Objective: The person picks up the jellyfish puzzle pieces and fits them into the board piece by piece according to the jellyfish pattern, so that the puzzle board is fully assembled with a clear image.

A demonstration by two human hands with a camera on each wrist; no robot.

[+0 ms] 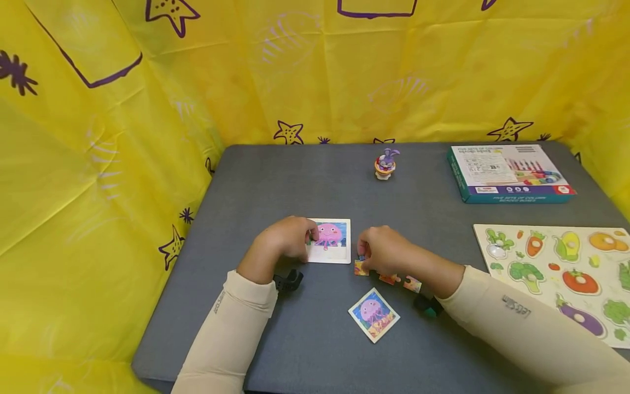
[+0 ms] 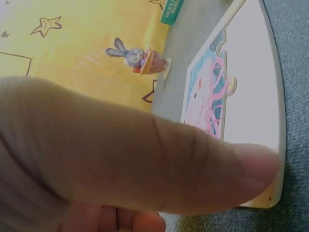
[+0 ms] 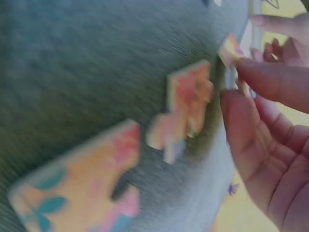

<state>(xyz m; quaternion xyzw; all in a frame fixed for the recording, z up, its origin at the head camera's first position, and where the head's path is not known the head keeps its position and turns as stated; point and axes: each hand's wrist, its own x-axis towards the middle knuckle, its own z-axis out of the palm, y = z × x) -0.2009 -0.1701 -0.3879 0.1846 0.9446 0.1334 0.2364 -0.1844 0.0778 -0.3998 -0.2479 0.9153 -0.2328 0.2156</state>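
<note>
A white-framed jigsaw board (image 1: pixel 337 255) lies flat, its upper part filled with a pink jellyfish picture (image 1: pixel 331 232) and its lower strip bare white. My left hand (image 1: pixel 289 238) holds the board at its left side; in the left wrist view the thumb (image 2: pixel 207 162) lies across a corner. To the right of the board, my right hand (image 1: pixel 386 250) pinches an orange-yellow puzzle piece (image 3: pixel 231 49) between thumb and finger, low over the table. Two more pieces lie beside that hand, a red-orange piece (image 3: pixel 188 94) and an orange piece with teal leaves (image 3: pixel 82 183).
A square jellyfish picture card (image 1: pixel 374 315) lies nearer to me. Behind stands a purple rabbit figurine (image 1: pixel 385 164). At the right are a teal-sided box (image 1: pixel 512 174) and a vegetable puzzle board (image 1: pixel 536 254). Yellow cloth (image 1: pixel 315 71) hangs beyond the grey table (image 1: pixel 275 186).
</note>
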